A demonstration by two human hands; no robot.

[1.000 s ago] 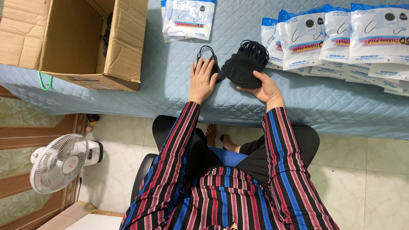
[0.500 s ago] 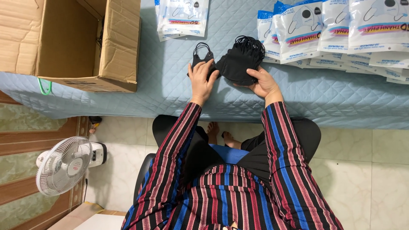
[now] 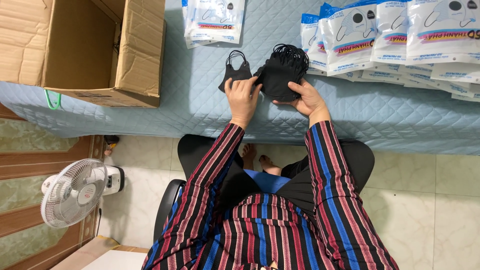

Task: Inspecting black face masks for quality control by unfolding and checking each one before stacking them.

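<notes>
A single black face mask with ear loops lies on the pale blue quilted cover; my left hand rests on its near edge, fingers pinching it. My right hand grips a thick stack of black masks just to the right, the stack touching the single mask's side. Both sleeves are striped red, black and blue.
An open cardboard box stands at the left on the cover. Packets of masks in white and blue bags lie at the back centre and in a row at the right. A white floor fan stands below left.
The single mask and the stack have come closer together, and my left hand has shifted toward the stack. The view has drifted slightly.
</notes>
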